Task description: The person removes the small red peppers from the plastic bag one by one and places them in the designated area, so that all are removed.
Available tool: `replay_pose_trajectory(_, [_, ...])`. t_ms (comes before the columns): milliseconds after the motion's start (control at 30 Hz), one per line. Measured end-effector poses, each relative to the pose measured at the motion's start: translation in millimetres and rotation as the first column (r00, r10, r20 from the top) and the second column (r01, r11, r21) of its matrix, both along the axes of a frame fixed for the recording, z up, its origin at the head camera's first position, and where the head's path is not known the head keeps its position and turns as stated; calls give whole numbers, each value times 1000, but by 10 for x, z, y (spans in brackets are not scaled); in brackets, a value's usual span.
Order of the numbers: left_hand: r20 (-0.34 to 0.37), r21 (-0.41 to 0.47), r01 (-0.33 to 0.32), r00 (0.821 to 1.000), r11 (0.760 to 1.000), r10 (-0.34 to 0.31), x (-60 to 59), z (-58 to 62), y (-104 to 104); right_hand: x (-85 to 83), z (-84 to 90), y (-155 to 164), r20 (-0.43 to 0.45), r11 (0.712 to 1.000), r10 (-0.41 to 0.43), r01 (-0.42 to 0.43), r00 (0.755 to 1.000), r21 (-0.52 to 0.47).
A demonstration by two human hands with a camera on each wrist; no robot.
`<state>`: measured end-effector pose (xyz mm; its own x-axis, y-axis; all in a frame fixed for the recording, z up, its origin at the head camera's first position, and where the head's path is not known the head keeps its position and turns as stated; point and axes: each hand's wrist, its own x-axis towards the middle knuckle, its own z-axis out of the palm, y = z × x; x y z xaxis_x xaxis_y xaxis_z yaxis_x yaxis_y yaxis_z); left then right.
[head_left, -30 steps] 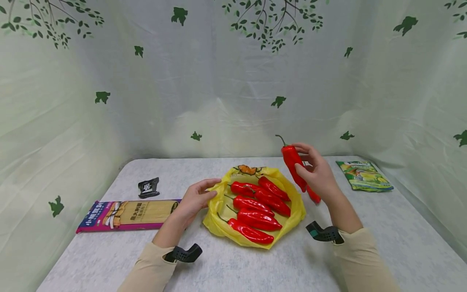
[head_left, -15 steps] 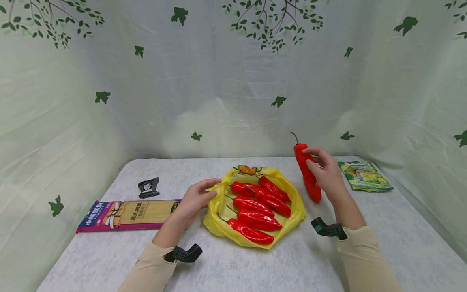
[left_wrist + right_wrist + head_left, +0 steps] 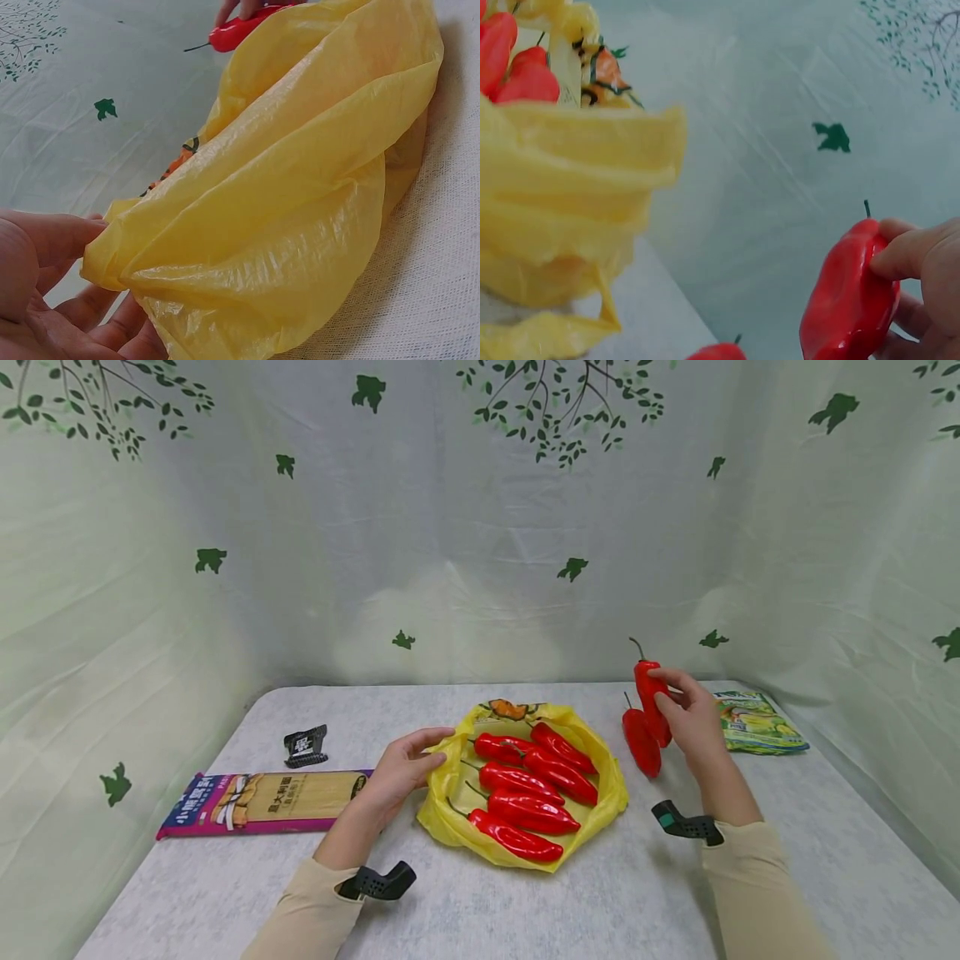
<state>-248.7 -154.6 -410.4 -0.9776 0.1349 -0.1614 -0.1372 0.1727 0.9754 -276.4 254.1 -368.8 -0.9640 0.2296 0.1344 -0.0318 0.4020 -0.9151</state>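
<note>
My right hand [image 3: 692, 714] pinches a glossy red chili pepper [image 3: 649, 689] between thumb and fingers, stem up and tilted. It is right beside another red pepper [image 3: 640, 742] lying on the table, whose tip points toward me. A yellow plastic bag [image 3: 607, 814], its rim rolled open, sits mid-table with several red peppers [image 3: 525, 810] inside. At its left rim my left hand [image 3: 405, 768] holds the edge; in the left wrist view the thumb and fingers [image 3: 64, 236] take the bag's fold [image 3: 112, 259]. In the right wrist view the held pepper [image 3: 847, 292] nearly fills the grip.
A long pasta packet [image 3: 277, 802] lies left of my left hand, with a small black wrapped packet [image 3: 305, 747] behind it. A green-yellow packet [image 3: 761, 722] lies at the back right, partly behind my right hand. A leaf-printed curtain [image 3: 480, 527] hangs behind the table [image 3: 570, 910].
My right hand has moved right with its pepper, away from the bag and past the pepper on the table, which shows more fully now. The left hand and the bag stay put.
</note>
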Motion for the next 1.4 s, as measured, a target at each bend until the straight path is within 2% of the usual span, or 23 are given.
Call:
replay_pose_trajectory(433, [-8,3,9,1000,1000,-9,0,-3,-4,-90,-207,203,118,998,-52,54,992,-15])
replay_pose_trajectory(700, [-7,0,4,1000,1000,-4,4,-2,0,-148,-371,307,185,997,-71,64,980,45])
replay_pose_trajectory(1067, [1,-5,-6,1000,1000,6,-2,-11,12,-211,-556,395,262,990,-57,21,963,138])
replay_pose_trajectory(1400, [-20,13,17,1000,1000,-17,-9,-29,-7,-197,-590,376,279,977,-31,-29,960,210])
